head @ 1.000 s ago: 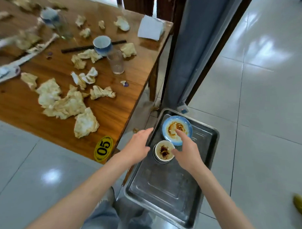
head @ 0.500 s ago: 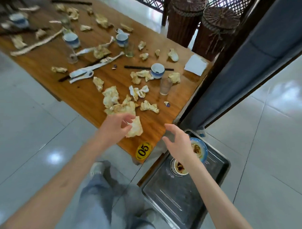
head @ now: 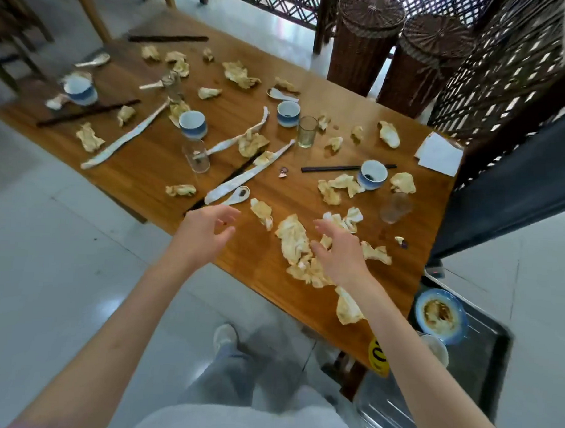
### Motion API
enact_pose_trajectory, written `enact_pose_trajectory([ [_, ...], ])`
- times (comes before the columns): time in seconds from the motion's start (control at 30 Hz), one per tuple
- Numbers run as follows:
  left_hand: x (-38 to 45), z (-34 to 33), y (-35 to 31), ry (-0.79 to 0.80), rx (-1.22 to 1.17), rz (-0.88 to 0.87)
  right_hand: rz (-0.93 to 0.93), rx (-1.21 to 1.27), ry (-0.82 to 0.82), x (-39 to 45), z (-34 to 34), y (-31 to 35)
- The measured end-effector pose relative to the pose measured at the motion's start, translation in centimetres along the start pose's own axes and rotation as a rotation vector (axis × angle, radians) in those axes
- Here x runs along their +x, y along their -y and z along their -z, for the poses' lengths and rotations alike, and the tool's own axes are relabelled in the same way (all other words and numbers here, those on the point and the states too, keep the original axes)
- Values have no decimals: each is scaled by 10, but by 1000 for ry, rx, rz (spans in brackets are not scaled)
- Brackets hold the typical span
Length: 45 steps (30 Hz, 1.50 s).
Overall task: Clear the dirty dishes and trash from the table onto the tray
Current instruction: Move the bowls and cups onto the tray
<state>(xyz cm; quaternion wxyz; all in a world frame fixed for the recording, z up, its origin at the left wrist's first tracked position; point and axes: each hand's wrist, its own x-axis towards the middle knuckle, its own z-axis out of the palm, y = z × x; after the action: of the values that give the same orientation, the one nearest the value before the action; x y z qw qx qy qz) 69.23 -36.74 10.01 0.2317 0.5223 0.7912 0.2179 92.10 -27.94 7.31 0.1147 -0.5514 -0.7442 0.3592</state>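
Observation:
Crumpled used napkins (head: 294,238) lie heaped on the near part of the wooden table (head: 148,158), with more scattered across it. My left hand (head: 205,232) hovers open over the table's near edge, just below a white spoon (head: 235,197). My right hand (head: 339,251) hovers open above the napkin heap, holding nothing. Blue-and-white cups (head: 372,174) (head: 193,124) (head: 288,113), glasses (head: 307,131) (head: 196,154), long paper sleeves (head: 249,177) and dark chopsticks (head: 334,168) stand or lie among the trash. A metal tray (head: 490,365) on the floor at lower right holds a dirty blue plate (head: 439,315) and a small bowl (head: 435,349).
Two wicker baskets (head: 367,40) stand behind the table's far side. A lattice screen (head: 503,77) and a dark panel (head: 512,190) border the right end. A yellow number tag (head: 378,358) is fixed to the table's near corner. My legs and shoe (head: 225,335) are below on the tiled floor.
Both hands left the dishes on the tray and rose to the table. The view swung left and up, and my right hand now hovers over the napkin heap.

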Motion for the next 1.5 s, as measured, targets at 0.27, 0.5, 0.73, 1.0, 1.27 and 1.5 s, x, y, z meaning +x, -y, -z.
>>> enact_pose_trajectory([
  [0.27, 63, 66, 56, -39, -17, 26, 28, -15, 31, 72, -40, 75],
  [0.5, 120, 112, 116, -125, -5, 98, 136, -14, 71, 149, -74, 143],
  [0.73, 198, 169, 199, -143, 12, 64, 150, -60, 58, 213, -129, 221],
  [1.0, 316, 248, 314, -28, 173, -65, -55, -51, -142, 280, -195, 298],
  [1.27, 401, 276, 392, 103, 528, -93, -212, -73, -239, 297, -240, 336],
  [1.5, 434, 275, 411, 319, 591, -7, -338, -99, -272, 302, -248, 343],
])
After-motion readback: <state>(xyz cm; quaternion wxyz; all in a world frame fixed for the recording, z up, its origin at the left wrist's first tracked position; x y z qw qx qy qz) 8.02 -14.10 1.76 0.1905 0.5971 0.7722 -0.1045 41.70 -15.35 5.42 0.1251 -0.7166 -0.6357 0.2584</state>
